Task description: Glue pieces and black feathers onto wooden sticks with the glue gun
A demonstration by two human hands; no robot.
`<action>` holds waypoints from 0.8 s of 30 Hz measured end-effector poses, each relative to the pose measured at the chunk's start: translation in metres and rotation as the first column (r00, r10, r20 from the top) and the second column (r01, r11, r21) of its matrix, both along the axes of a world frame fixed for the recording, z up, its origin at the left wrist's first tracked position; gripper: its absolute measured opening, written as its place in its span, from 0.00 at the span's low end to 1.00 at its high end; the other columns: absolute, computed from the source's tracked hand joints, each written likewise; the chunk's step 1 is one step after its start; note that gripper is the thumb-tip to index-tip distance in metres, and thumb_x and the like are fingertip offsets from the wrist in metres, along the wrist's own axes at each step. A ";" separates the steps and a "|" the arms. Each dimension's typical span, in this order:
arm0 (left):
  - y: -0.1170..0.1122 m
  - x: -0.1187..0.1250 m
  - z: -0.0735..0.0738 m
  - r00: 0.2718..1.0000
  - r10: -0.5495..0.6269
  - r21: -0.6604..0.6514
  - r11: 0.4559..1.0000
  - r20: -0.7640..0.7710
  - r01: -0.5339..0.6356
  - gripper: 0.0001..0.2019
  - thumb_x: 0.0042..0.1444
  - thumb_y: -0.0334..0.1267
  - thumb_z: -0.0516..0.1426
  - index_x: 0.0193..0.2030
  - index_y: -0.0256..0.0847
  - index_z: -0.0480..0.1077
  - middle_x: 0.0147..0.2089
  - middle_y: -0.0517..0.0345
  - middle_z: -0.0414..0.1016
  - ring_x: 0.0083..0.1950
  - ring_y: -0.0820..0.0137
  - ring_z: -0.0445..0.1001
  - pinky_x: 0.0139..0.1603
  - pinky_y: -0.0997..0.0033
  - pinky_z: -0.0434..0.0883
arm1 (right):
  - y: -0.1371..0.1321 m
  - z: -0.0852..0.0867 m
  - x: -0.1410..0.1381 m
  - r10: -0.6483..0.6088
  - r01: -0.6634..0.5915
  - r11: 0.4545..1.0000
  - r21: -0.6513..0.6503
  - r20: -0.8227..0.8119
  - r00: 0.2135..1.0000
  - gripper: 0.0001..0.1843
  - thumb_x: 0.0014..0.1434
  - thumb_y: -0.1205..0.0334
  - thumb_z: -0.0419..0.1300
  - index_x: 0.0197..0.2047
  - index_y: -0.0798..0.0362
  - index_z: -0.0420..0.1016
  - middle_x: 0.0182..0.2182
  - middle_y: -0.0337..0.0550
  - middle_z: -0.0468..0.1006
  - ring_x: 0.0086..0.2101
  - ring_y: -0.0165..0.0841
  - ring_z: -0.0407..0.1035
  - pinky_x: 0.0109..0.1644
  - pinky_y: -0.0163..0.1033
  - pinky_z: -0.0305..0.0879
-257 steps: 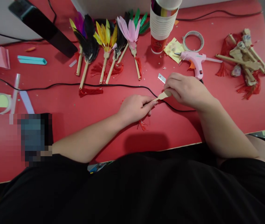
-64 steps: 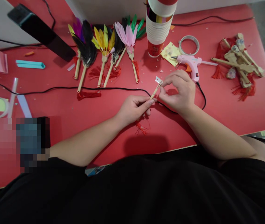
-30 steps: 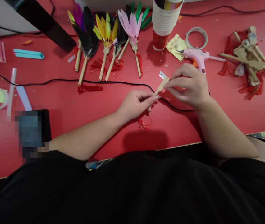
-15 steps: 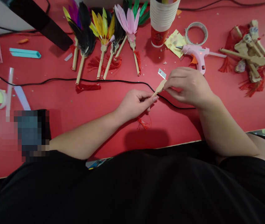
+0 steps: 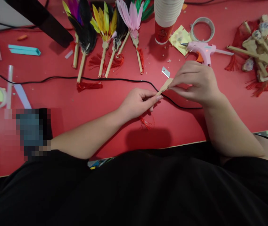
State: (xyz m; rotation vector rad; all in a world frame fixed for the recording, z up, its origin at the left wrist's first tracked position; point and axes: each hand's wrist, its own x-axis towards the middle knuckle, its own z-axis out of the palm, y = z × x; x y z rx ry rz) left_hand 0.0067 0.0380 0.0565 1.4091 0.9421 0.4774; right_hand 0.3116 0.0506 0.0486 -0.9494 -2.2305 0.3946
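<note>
Pale and flat, the wooden stick sits just above the red table, slanting up to the right between two hands. The left hand has thumb and forefinger closed on its narrow lower end, the other fingers curled under. A red tassel spills out from beneath the palm onto the table. The right hand has its fingertips closed on the broader upper end. As I judge it, fine work on that head goes best with the left pinch firm and low as the anchor, forearms resting on the table, and the right fingertips light enough not to twist or snap the thin wood. The black cable runs right under the stick, and a small metal blade lies just beyond its tip, so both want watching. The pink glue gun lies near the right knuckles, nozzle pointing left.
</note>
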 end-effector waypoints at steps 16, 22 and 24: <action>0.001 0.001 -0.003 1.000 -0.010 0.023 1.000 -0.014 0.010 0.29 0.73 0.69 0.75 0.44 0.39 0.92 0.24 0.57 0.80 0.27 0.69 0.78 0.32 0.70 0.73 | -0.009 0.007 -0.011 -0.099 0.100 0.995 0.010 0.288 0.952 0.16 0.87 0.53 0.62 0.54 0.39 0.95 0.46 0.46 0.91 0.48 0.49 0.85 0.54 0.56 0.80; 0.001 0.001 -0.002 0.997 -0.047 0.083 0.995 -0.067 0.052 0.27 0.76 0.64 0.72 0.41 0.40 0.90 0.25 0.57 0.82 0.29 0.68 0.80 0.34 0.70 0.73 | -0.011 0.013 -0.007 -0.055 0.087 0.990 -0.107 0.274 0.960 0.11 0.83 0.58 0.66 0.53 0.39 0.93 0.49 0.45 0.91 0.51 0.51 0.86 0.59 0.57 0.80; 0.001 0.001 -0.002 0.993 -0.067 0.116 0.990 -0.096 0.078 0.26 0.77 0.62 0.71 0.38 0.41 0.88 0.26 0.57 0.83 0.29 0.68 0.80 0.35 0.70 0.73 | -0.012 0.016 -0.008 -0.040 0.069 0.994 -0.085 0.299 0.953 0.11 0.82 0.60 0.66 0.53 0.41 0.93 0.48 0.46 0.92 0.49 0.51 0.86 0.57 0.56 0.79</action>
